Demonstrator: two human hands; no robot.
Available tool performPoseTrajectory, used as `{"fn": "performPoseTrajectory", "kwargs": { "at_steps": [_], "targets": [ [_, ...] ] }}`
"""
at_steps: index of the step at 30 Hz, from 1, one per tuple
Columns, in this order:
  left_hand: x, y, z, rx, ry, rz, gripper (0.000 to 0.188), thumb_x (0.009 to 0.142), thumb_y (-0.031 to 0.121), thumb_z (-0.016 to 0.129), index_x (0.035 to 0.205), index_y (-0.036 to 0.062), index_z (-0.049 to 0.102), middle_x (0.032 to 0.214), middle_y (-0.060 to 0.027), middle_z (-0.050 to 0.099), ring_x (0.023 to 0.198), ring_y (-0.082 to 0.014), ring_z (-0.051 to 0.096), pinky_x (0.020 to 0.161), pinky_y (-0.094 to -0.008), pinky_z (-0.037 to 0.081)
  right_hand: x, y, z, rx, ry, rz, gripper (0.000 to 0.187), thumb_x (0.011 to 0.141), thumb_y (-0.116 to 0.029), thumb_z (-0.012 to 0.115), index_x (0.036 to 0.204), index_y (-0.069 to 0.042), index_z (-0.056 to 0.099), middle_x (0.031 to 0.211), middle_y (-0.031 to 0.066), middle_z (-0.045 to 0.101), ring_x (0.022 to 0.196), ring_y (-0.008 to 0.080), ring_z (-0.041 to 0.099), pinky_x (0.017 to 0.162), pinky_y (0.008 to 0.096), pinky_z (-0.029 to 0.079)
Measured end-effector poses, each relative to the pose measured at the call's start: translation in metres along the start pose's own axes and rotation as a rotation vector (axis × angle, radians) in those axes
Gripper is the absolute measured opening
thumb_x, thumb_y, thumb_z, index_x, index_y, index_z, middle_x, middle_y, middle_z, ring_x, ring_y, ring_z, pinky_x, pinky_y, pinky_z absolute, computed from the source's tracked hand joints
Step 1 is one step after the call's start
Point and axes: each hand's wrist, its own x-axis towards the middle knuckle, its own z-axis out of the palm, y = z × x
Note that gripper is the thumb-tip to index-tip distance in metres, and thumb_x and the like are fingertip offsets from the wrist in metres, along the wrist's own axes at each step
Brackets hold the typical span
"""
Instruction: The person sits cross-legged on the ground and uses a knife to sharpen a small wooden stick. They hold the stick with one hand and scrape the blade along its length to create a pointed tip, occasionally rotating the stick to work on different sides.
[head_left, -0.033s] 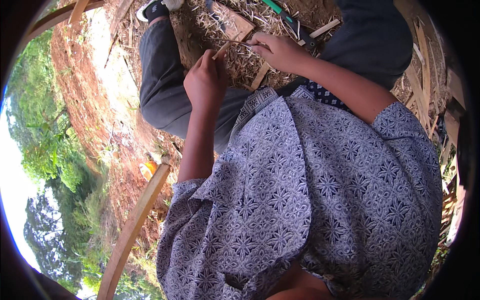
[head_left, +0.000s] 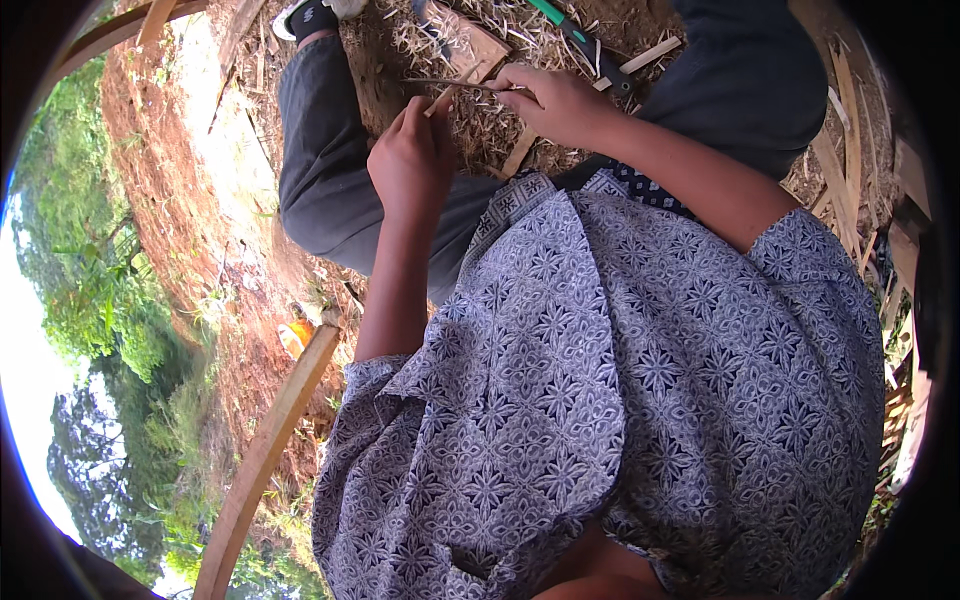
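The person sat with the legs bent apart, and both hands worked above the ground between them. The left hand was closed, with its fingers curled, and it pinched a short pale strip of wood, of which one end came out beyond the fingers. The right hand pinched, between thumb and forefinger, the near end of a thin dark piece. This piece pointed to the left and crossed the strip at its upper end; whether it was a blade or a stick, I could not tell. The two hands were near to each other but apart.

Beyond them, toward the far edge of the visible ground, a flat brown board lay among many curled wood shavings. To its right lay a tool with a green handle, whose dark part reached near the right hand. A pale wood stick lay slanting just beside this dark part. At the person's left side, a long wooden beam stood out, with a small orange object near its upper end.
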Motion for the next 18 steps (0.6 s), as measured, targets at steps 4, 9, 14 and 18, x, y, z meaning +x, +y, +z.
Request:
{"fn": "performPoseTrajectory", "kwargs": {
  "at_steps": [4,9,14,18],
  "targets": [
    [-0.001,-0.001,0.001,0.013,-0.026,-0.002,0.016,0.101,0.022,0.063,0.092,0.0093,0.065,0.077,-0.0147,0.069,0.070,-0.0375,0.069,0.058,-0.0462,0.052,0.018,0.071,0.016,-0.113,0.054,0.087,0.026,0.103,-0.031,0.062,0.121,-0.013,0.066,0.083,0.0124,0.069,0.075,0.0278,0.070,0.071,0.0408,0.053],
    [-0.005,-0.002,0.000,0.009,-0.022,-0.011,0.016,0.100,0.022,0.064,0.092,0.0089,0.066,0.077,-0.0144,0.069,0.069,-0.0368,0.069,0.058,-0.0458,0.052,0.009,0.028,0.003,-0.101,-0.034,0.121,0.026,0.103,-0.032,0.059,0.121,-0.014,0.066,0.083,0.0137,0.069,0.077,0.0318,0.069,0.070,0.0456,0.052],
    [-0.001,0.001,0.001,-0.002,0.013,-0.023,0.016,0.101,0.022,0.063,0.091,0.0094,0.066,0.075,-0.0140,0.068,0.068,-0.0368,0.068,0.057,-0.0460,0.051,0.011,0.057,0.011,-0.211,0.015,0.213,0.028,0.102,-0.034,0.060,0.123,-0.016,0.066,0.087,0.0144,0.071,0.084,0.0364,0.070,0.074,0.0466,0.053],
    [-0.001,0.000,0.006,-0.028,0.043,-0.040,0.018,0.101,0.023,0.063,0.088,0.0096,0.065,0.073,-0.0136,0.068,0.067,-0.0371,0.068,0.057,-0.0465,0.051,0.002,0.044,0.011,-0.059,0.013,0.145,0.028,0.103,-0.034,0.056,0.125,-0.018,0.066,0.080,0.0094,0.071,0.074,0.0241,0.071,0.068,0.0424,0.054]
  ]
}}
